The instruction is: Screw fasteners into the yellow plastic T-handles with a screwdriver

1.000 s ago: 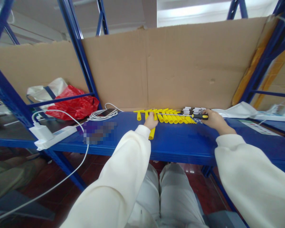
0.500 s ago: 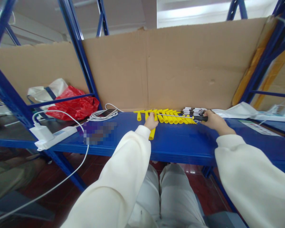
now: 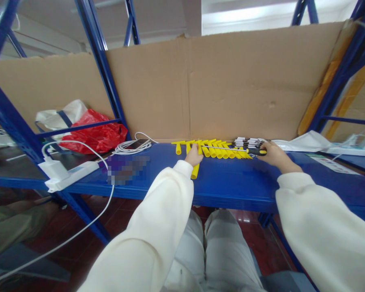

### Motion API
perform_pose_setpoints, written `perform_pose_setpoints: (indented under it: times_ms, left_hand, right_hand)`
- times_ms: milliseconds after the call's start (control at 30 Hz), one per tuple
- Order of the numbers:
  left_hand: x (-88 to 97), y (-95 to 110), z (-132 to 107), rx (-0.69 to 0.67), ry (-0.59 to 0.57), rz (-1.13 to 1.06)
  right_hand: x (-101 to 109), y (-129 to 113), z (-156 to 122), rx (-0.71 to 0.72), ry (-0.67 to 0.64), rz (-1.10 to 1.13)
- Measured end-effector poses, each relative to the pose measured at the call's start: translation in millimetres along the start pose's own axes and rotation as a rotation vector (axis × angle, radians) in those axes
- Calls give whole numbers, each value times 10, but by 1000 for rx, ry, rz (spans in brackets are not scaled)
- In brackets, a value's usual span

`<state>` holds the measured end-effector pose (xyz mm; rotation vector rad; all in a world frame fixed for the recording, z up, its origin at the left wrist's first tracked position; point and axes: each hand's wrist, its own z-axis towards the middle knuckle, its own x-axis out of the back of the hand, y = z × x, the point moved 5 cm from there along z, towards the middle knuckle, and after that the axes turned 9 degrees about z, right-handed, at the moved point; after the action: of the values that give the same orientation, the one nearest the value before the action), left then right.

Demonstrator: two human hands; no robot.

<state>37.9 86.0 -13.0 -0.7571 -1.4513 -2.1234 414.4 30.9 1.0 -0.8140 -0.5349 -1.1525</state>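
My left hand (image 3: pixel 194 155) is closed on a yellow T-shaped handle (image 3: pixel 195 172), whose round stem points toward me over the blue shelf. My right hand (image 3: pixel 273 154) grips the black-and-yellow handle of a screwdriver (image 3: pixel 257 151). Its long metal shaft runs level to the left, and the tip ends at the yellow piece by my left fingers. Whether the tip sits in a screw is too small to tell. Behind the shaft lies a row of several similar yellow T-shaped handles (image 3: pixel 219 153). One more yellow T-shaped handle (image 3: pixel 178 149) rests left of my left hand.
Black-and-white striped items (image 3: pixel 247 142) lie behind the row, against the cardboard (image 3: pixel 231 89). A white power strip (image 3: pixel 76 176), coiled white cable (image 3: pixel 129 148), phone (image 3: pixel 139 144) and red plastic bag (image 3: pixel 94 132) are at left. White sheeting (image 3: pixel 304 142) and a printed sheet (image 3: pixel 331 163) lie right.
The screwdriver handle has turned a little in my right hand, now showing more of its yellow. My left hand and the yellow piece in it stay in place.
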Motion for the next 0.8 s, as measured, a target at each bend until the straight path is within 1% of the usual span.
perform_pose_setpoints:
  times_ms: [100,167,300,400,467,600,700,800]
  left_hand:
    - [3,5,-4,-5,3,11]
    - [6,7,-4,-13,6,20]
    - [3,-25,10,8,1,22]
    - [4,-50,26,20,11,8]
    - [2,-50,31,12,14,-3]
    - [-12,-36,27,9,5,4]
    - [-23,-39,29,6,9,6]
    - [-33,-66,54,-21,17,-7]
  right_hand:
    - [24,19,-28,-57,32,17]
    - [29,13,-28,-59,39,37]
    - [17,-41,16,7,13,67]
    - [20,-83,49,68,-1,50]
    - [20,-85,54,78,-9,33]
    - [-10,-21,18,-8,-45,27]
    - [-19,18,-15,-74,-40,36]
    - [-19,-8,-12,-72,-49,44]
